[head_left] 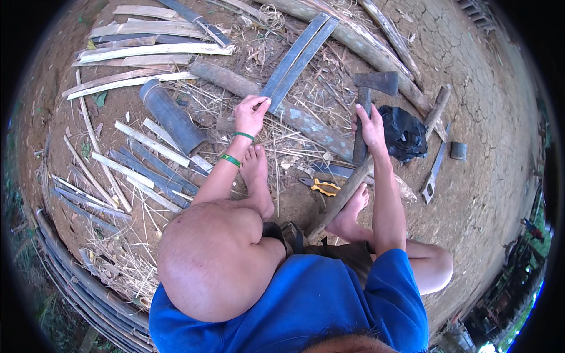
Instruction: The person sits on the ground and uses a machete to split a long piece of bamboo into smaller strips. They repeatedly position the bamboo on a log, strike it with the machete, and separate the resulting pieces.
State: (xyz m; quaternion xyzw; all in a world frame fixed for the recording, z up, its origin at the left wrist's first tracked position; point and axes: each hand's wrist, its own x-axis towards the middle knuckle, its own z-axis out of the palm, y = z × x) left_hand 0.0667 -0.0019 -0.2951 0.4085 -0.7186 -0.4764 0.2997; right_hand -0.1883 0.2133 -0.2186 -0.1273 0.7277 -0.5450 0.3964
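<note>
My left hand [248, 119], with green bands on its wrist, pinches the near end of a dark bamboo slat [289, 55]. A long split runs along the slat, dividing it into two strips still lying side by side. The slat rests across a log [315, 127]. My right hand [372, 130] is wrapped round the dark handle of a hatchet [376, 83], whose head points away from me. The hatchet is held to the right of the slat, apart from it. Between my bare feet, yellow-handled pliers [321, 186] lie on the ground.
Split bamboo pieces [156, 52] lie at the far left, more [153, 167] at the near left. A bamboo tube [172, 116] lies between them. At right are a black plastic bag [402, 134], a handsaw [436, 167] and a wooden pole [347, 191]. Long poles [359, 44] lie beyond.
</note>
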